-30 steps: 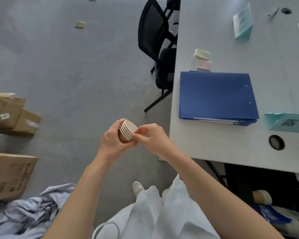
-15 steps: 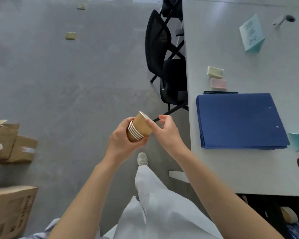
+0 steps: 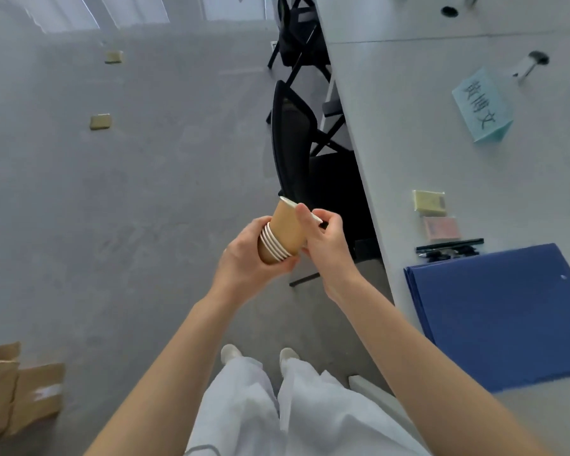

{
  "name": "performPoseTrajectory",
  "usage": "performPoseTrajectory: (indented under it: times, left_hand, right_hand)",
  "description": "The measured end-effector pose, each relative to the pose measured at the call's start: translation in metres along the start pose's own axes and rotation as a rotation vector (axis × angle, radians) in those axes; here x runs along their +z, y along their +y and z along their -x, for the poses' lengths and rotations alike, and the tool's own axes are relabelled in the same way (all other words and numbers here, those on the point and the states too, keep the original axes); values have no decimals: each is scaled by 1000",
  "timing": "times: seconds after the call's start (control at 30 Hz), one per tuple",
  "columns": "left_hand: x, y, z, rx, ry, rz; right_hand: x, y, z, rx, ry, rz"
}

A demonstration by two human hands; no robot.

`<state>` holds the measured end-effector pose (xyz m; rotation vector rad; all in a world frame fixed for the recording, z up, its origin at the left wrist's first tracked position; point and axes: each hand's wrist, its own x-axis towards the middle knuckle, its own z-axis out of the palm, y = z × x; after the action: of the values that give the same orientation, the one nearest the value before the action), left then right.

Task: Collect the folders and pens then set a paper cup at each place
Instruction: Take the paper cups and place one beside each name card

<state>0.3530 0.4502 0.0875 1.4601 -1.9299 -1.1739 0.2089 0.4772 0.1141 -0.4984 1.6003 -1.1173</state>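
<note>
The left hand [image 3: 244, 258] is curled round the base of a nested stack of paper cups [image 3: 272, 246], brown with white rims, gripping it in front of the body over the grey floor [image 3: 129, 209]. The right hand [image 3: 323, 245] pinches the top cup [image 3: 288, 225], thumb and fingers closed on its wall and white rim, with that cup standing partly out of the stack and tilted away. To the right runs the pale tabletop [image 3: 408, 143]. On it a teal folded name card [image 3: 482, 106] bears handwritten Chinese characters; they look like three, but the blur makes them hard to read with certainty. Nearer lies a stack of blue folders [image 3: 507, 311] close to the tabletop's edge, with black pens [image 3: 449, 250] lying just beyond its far side. Past the pens sit a pink sticky-note pad [image 3: 441, 228] and a yellow sticky-note pad [image 3: 430, 200], side by side; any print on them is too small to read. A black chair [image 3: 297, 149] stands tucked against the tabletop's edge behind the cups. Cardboard boxes [image 3: 14, 390] with white labels, unreadable, sit on the floor at lower left.
</note>
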Motion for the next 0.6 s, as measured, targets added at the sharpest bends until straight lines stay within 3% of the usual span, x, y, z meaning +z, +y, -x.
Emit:
performPoseTrajectory:
  times: [0.2,0.3,0.43,0.6]
  left_hand:
    - [-46,-15,-92,96,-134,5]
    - [-74,-20,-142,122,-218,0]
    - [-103,-15,-211,110,-293,-63]
    - [-105,13,-289,68,-351,-42]
  right_hand:
    - [41,-48,-73,55,90,-190]
    - [60,-77,-99,-9,117,-348]
    - [62,-104,-134,-74,287,-539]
    - [43,-111,-181,-90,494,-506]
